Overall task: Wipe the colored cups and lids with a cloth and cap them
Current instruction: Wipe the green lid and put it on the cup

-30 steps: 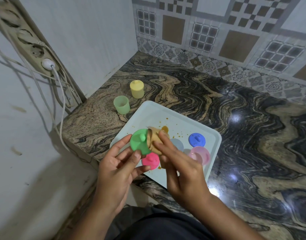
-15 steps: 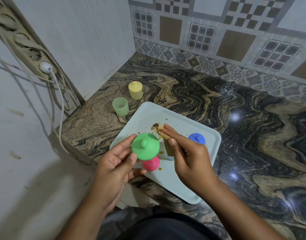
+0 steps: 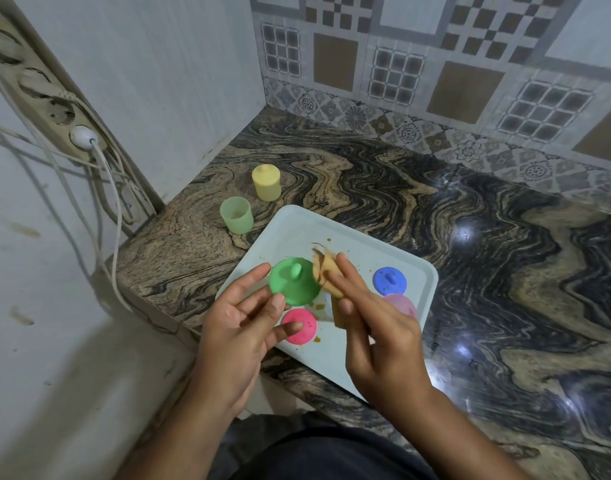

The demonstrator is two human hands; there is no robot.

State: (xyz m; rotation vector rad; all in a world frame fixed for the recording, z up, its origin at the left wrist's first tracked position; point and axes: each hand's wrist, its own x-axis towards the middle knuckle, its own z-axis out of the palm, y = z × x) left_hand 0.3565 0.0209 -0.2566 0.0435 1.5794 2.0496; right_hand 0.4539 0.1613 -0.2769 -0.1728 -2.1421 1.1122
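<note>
My left hand [image 3: 243, 323] holds a green lid [image 3: 293, 285] by its edge above the white tray [image 3: 297, 226]. My right hand [image 3: 376, 327] pinches a tan cloth [image 3: 326, 275] that touches the lid's right rim. On the tray lie a pink lid [image 3: 299, 325], a blue lid [image 3: 389, 280] and a pink cup [image 3: 401, 304] partly behind my right hand. An open green cup [image 3: 236, 214] and a capped yellow cup [image 3: 266, 181] stand on the counter to the left of the tray.
The tray carries brown stains and overhangs the marble counter's near edge [image 3: 505, 441]. A power strip [image 3: 51, 102] with white cables hangs on the left wall. Tiled walls close the counter at the back.
The cloth has come back against the green lid's right rim after being apart from it half a second ago. My left hand still holds the lid in about the same spot.
</note>
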